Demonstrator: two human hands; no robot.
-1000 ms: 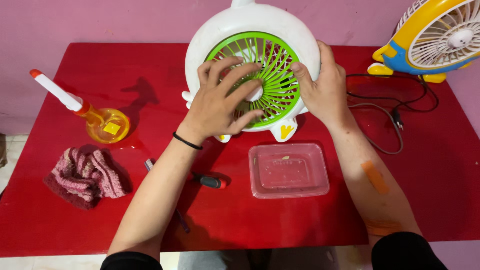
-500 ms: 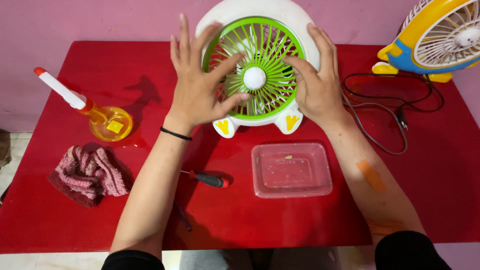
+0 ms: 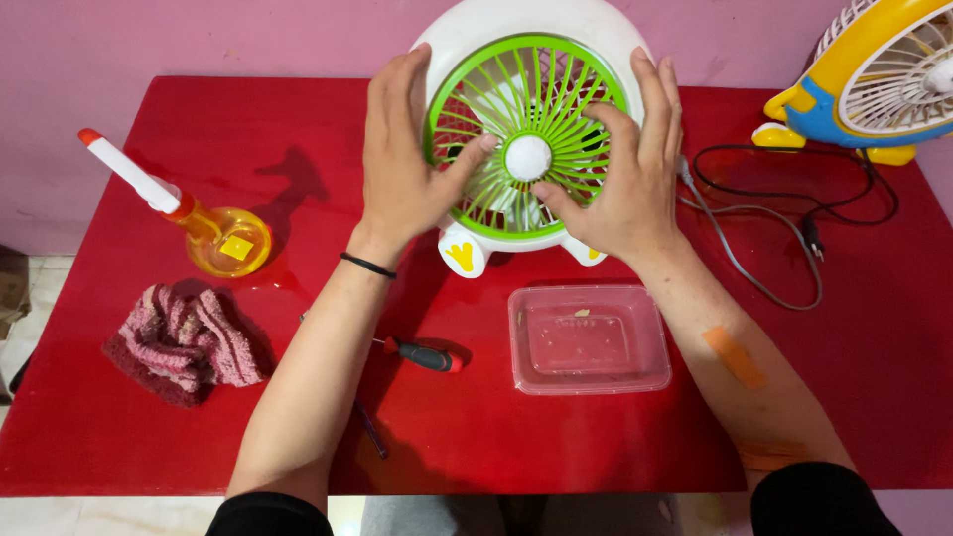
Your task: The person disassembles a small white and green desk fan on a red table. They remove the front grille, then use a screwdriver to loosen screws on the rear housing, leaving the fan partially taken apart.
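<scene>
A small white fan (image 3: 516, 25) with a lime-green front grille (image 3: 541, 109) stands on the red table (image 3: 149, 437), on white feet with yellow marks. My left hand (image 3: 402, 164) presses against the grille's left side, thumb near the white hub. My right hand (image 3: 625, 169) lies against the right side, its thumb touching the hub from below. Both hands grip the fan between them.
A clear plastic tray (image 3: 588, 339) lies in front of the fan. A red-and-black screwdriver (image 3: 422, 354) lies left of it. At the left are a striped knitted cloth (image 3: 184, 342) and an orange bottle (image 3: 213, 236) with a white nozzle. A yellow-blue fan (image 3: 874, 74) and cables (image 3: 764, 213) sit right.
The fan has tipped more upright and shifted right. My left hand moved from over the grille to its left edge; my right thumb came in under the hub.
</scene>
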